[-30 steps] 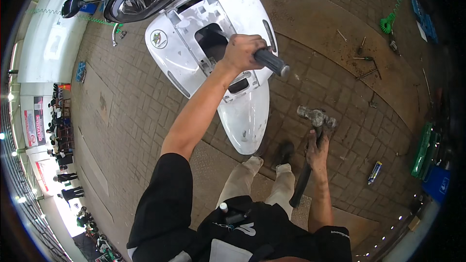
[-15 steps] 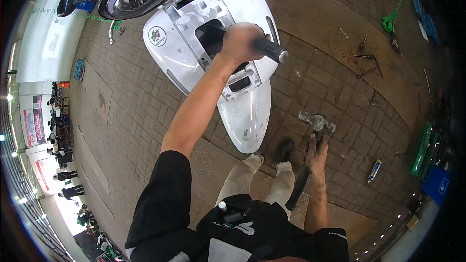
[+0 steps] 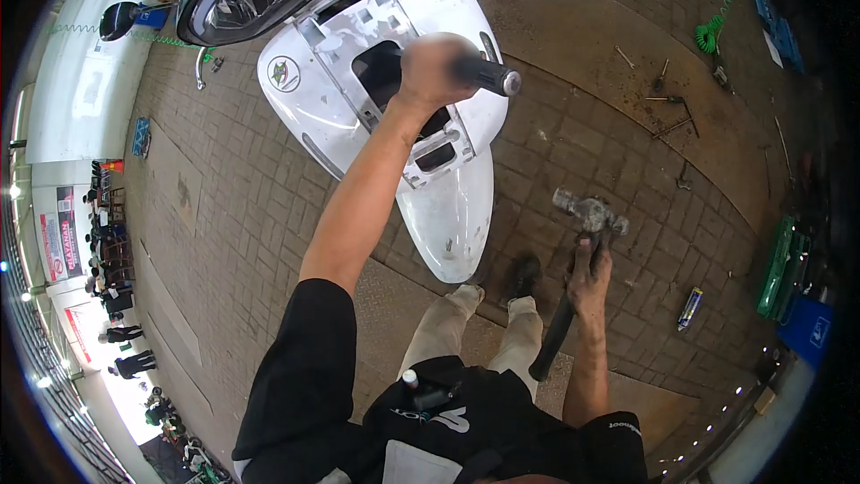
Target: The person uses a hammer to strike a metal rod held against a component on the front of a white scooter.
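A white scooter (image 3: 448, 224) stands in front of me, its front panel opened to a dark cavity. My left hand (image 3: 430, 72), partly blurred, reaches over that panel, closed round a black handlebar grip (image 3: 491, 78) whose metal-tipped end sticks out to the right. Lower on the right, my right hand (image 3: 589, 285) grips a ball-peen hammer (image 3: 591, 213) high on its handle, just under the worn metal head. The dark handle slants down toward my leg. The hammer is apart from the scooter.
Loose tools, among them a T-shaped wrench (image 3: 681, 116), lie on a brown floor plate at the right. A blue-and-yellow tube (image 3: 690, 309) rests on the paving near a green toolbox (image 3: 778, 269) and a blue box (image 3: 804, 332). A green coiled hose (image 3: 709, 34) hangs farther off.
The hammer head has tilted, its right end lower, and shifted slightly right in my right hand. My left hand stays on the grip. The whole view has drifted a little.
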`<act>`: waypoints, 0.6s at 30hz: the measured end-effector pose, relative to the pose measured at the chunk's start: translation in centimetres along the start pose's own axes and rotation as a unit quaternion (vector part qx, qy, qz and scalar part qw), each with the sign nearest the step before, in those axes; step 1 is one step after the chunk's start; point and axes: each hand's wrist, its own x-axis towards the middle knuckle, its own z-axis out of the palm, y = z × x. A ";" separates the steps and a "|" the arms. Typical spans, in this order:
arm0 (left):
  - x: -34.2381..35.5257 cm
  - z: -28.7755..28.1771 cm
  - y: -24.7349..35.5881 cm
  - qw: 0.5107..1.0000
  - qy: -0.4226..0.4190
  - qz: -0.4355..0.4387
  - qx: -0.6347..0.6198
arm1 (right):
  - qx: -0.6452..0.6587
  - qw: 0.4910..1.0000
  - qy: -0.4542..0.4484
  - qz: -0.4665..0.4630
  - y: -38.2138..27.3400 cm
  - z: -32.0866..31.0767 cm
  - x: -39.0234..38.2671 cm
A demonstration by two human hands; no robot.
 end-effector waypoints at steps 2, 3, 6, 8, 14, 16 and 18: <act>0.1 -0.2 0.0 1.000 0.001 0.001 0.000 | -0.017 0.997 0.024 -0.066 -3.3 0.3 0.0; 0.1 -0.4 0.0 1.000 0.003 -0.008 0.005 | -0.033 0.990 0.048 -0.132 -4.7 0.6 0.1; 0.4 -0.2 0.1 1.000 0.005 -0.016 0.003 | -0.012 0.960 0.102 -0.262 -7.3 1.1 0.9; 0.6 -0.2 0.3 1.000 0.002 -0.015 0.006 | 0.033 0.945 0.115 -0.303 -8.9 1.8 1.3; 0.8 0.1 0.4 1.000 0.027 -0.002 -0.002 | -0.035 0.977 -0.018 -0.208 -14.0 3.1 3.1; 1.0 0.3 0.5 1.000 0.021 0.003 0.012 | -0.050 0.970 -0.023 -0.238 -14.2 2.1 3.3; 0.2 -0.7 -0.2 1.000 0.013 -0.006 0.025 | -0.174 0.929 0.084 -0.317 -12.9 0.1 2.8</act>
